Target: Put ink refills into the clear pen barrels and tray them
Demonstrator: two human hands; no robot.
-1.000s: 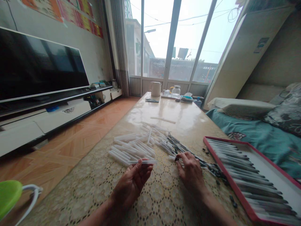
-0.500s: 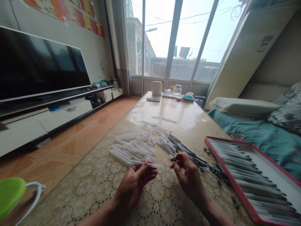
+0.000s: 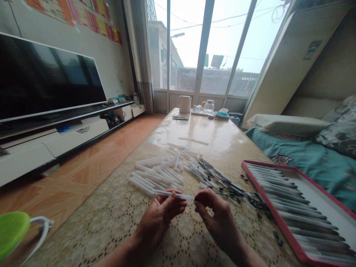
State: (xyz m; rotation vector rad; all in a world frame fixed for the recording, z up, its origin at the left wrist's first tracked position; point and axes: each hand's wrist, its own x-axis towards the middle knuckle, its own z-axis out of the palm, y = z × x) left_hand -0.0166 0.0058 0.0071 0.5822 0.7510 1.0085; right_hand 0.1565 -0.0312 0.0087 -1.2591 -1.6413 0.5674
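My left hand [image 3: 158, 213] is closed round a translucent white pen barrel [image 3: 185, 196], thumb on top, with its right end sticking out. At that end my right hand [image 3: 218, 211] pinches a small black pen plug [image 3: 196, 199] between thumb and forefinger. The plug is at or against the barrel's mouth; whether it has entered, I cannot tell. Beyond my left hand lies a pile of white barrels [image 3: 158, 174]. Thin dark pen refills [image 3: 215, 171] are heaped beyond my right hand, with loose black plugs [image 3: 257, 204] scattered to their right.
A red-rimmed box [image 3: 267, 202] at the right holds a row of pens with dark ends. One barrel [image 3: 193, 141] lies apart farther up the table. At the far end stand a kettle [image 3: 184, 104] and a glass jar [image 3: 208, 106]. A green stool [image 3: 12, 233] is at lower left.
My right hand has moved left and a little down, bringing the black plug to the barrel's right end. My left hand has stayed almost still with the barrel.
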